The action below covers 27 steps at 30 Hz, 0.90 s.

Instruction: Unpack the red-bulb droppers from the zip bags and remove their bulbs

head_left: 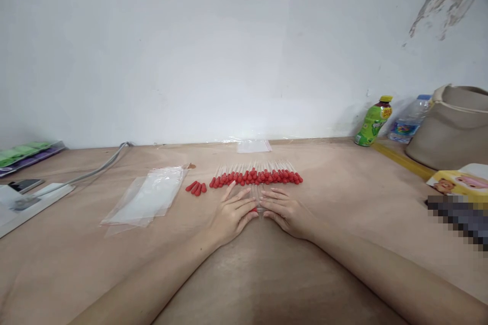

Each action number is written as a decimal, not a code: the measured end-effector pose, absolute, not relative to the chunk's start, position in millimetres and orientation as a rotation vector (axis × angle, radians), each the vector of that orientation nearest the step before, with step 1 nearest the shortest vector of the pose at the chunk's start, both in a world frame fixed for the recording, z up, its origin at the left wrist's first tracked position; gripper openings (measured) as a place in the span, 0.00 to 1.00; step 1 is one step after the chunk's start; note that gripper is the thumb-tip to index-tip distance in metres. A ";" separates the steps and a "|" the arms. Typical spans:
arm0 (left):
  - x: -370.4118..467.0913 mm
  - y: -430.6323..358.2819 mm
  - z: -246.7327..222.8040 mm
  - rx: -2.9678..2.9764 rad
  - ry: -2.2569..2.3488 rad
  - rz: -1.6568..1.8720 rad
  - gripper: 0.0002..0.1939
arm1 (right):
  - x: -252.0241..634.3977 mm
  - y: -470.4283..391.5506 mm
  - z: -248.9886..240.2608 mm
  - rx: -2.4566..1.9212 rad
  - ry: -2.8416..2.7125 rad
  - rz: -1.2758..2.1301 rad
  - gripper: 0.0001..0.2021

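Lying side by side at the front middle of the worktop (343, 188), two bare hands, the left hand (236, 216) and the right hand (287, 210), meet over one clear packet (259, 194). Their fingers are stretched out and slightly spread, the tips touching the packet from either side; I cannot tell whether they pinch it or only press on it. Thin sticks show through the plastic, with a bit of red by the left fingertips. Just beyond the hands lies one long row of red-tipped sticks (257, 176), too crowded to count, pale ends toward the wall (213, 51). Four loose red pieces (196, 188) sit left of the row. Farther left is an overlapping pile of clear bags (152, 198), number unclear, and one more clear bag (254, 145) lies near the wall. The worktop is plain brown; the wall is whitish, with one stained, peeling patch (450, 0) at upper right. Two bottles stand on the right: a green-labelled bottle (373, 124) with dark liquid at its neck, and a blue-capped clear bottle (409, 124). One grey-brown bucket (446, 132) stands beside them, its inside hidden from view.
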<state>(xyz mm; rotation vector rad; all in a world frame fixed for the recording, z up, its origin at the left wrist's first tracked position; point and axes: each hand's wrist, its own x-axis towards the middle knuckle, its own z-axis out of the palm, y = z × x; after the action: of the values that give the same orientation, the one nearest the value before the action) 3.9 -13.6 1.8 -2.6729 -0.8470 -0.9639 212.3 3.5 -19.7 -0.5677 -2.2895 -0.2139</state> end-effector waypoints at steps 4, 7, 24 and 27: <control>3.5 -12.3 0.9 -2.678 -0.822 -0.988 0.10 | 210.9 2.8 -18.5 -0.573 -2.302 -0.181 0.15; 2.5 -11.2 -0.1 -2.687 -0.832 -0.976 0.11 | 209.6 3.2 -19.3 -0.582 -2.314 -0.138 0.15; 2.9 -18.5 5.8 -2.889 -0.818 -0.876 0.09 | 212.2 -5.6 -12.8 -0.453 -2.376 -0.069 0.10; 1.1 -18.0 5.3 -2.919 -0.840 -0.867 0.09 | 212.3 -6.0 -12.6 -0.443 -2.370 -0.062 0.10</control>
<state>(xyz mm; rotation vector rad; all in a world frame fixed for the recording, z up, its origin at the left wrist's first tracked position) 1.1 -18.0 5.3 -2.9190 -0.8401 -0.8673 212.3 -6.0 -12.6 -0.4430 -2.3700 -0.0620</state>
